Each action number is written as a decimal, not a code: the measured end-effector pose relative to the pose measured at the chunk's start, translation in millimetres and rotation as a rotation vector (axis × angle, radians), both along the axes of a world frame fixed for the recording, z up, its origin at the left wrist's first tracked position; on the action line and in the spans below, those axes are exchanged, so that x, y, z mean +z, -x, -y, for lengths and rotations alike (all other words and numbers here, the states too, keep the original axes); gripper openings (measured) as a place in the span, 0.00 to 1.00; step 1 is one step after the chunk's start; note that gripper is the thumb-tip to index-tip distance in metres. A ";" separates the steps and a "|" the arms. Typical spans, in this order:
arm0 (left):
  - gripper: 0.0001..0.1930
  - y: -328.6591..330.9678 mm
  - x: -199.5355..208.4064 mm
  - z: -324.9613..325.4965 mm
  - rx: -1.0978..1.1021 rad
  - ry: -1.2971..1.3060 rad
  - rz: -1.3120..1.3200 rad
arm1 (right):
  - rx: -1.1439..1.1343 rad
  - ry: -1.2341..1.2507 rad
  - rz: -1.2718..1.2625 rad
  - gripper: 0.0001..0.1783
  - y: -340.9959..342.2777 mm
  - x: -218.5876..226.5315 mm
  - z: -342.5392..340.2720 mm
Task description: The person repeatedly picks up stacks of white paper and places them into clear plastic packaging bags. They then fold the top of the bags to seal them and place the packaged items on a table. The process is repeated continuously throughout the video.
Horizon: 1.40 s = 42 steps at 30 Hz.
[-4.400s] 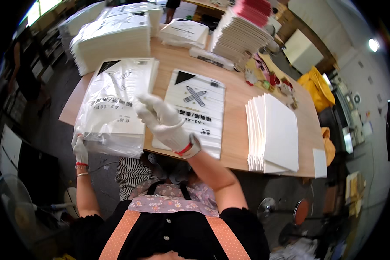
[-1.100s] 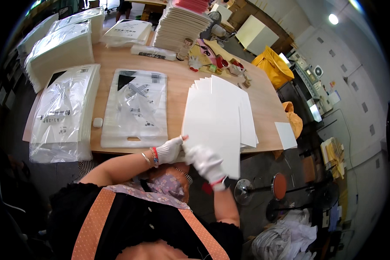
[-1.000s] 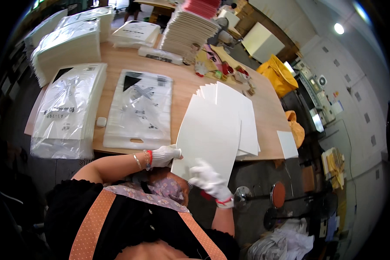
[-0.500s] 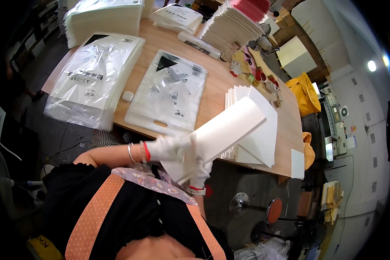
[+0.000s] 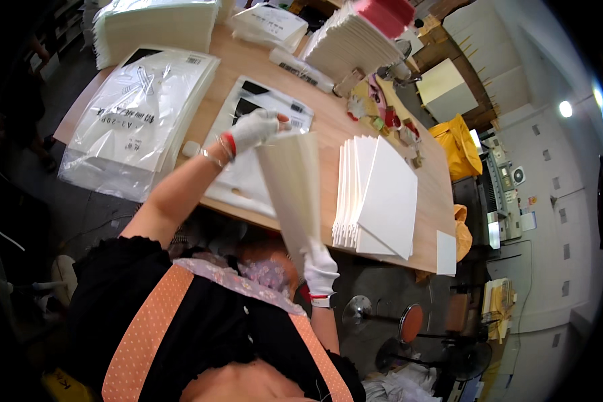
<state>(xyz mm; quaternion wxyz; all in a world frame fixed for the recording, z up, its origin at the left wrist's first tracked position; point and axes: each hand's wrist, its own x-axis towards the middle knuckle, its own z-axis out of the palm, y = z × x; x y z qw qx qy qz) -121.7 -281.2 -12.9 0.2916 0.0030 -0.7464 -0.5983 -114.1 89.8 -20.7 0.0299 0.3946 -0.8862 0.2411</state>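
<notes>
A sheaf of white paper sheets (image 5: 291,184) is held up on its edge in front of me, over the table's near edge. At its far end is my left hand (image 5: 254,130), in a white glove, its fingers closed at the sheets' upper corner. My right hand (image 5: 320,269), also gloved, grips the near, lower end. Under the sheaf and my left arm lies a clear printed plastic bag (image 5: 238,175), flat on the table and partly hidden. To the right rests a fanned stack of white sheets (image 5: 387,201).
Filled plastic paper packs (image 5: 137,117) lie at the left of the wooden table (image 5: 321,124). Tall paper stacks (image 5: 157,30) stand at the back. Small tools and tape rolls (image 5: 392,120) lie at the far right. A round stool (image 5: 411,323) stands on the floor.
The sheaf has swung from lying slanted to the right to standing on edge. My left hand moved up to its far end, while my right hand shifted slightly right at the near end.
</notes>
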 end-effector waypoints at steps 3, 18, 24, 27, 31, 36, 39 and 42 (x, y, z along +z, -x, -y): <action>0.12 3.7 -48.6 -88.8 0.165 0.444 -0.044 | 0.090 -0.417 0.044 0.14 18.5 3.6 42.9; 0.20 -81.6 -139.8 -49.9 0.357 0.909 0.052 | -0.378 -0.144 0.157 0.26 91.4 -119.1 116.4; 0.15 -125.3 -138.2 -29.3 0.645 0.188 0.487 | -0.249 -0.080 0.252 0.27 83.3 -131.3 80.9; 0.13 -188.4 -102.6 -67.0 0.520 0.273 0.666 | 0.007 -0.003 0.121 0.31 31.2 -133.6 35.5; 0.09 -303.1 -151.9 -103.9 0.217 0.379 0.692 | 0.137 0.084 0.329 0.28 -60.4 -121.2 -26.1; 0.08 -290.0 -158.9 -112.6 0.363 0.313 0.429 | 0.062 -0.066 0.490 0.23 -98.5 -151.8 -59.3; 0.09 -263.6 -95.9 -141.6 0.486 -0.437 0.348 | 0.057 0.020 0.409 0.20 -56.6 -120.3 -12.6; 0.09 -258.0 -97.8 -120.3 0.438 -0.626 0.313 | 0.139 0.270 0.611 0.24 -38.4 -96.9 -20.8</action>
